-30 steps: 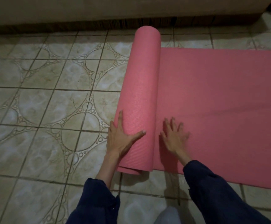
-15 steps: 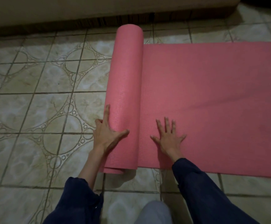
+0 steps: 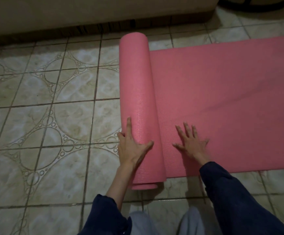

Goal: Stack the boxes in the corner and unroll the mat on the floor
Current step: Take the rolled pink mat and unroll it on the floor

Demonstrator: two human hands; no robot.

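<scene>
- Kneeling at the near edge, the person works a pink mat (image 3: 222, 99) on the tiled floor (image 3: 44, 107); its flat part runs right, the roll (image 3: 138, 99) lies left.
- Left hand (image 3: 132, 148) rests on the roll, fingers straight, thumb spread across it, gripping nothing.
- Right hand (image 3: 192, 143) lies flat, fingers spread, pressing the unrolled part.
- Risk: pushing only the near end could skew the roll, so the mat runs crooked toward the sofa (image 3: 87, 11).
- Lifting the right hand may let the mat slide on tile.
- No boxes are in view.
</scene>
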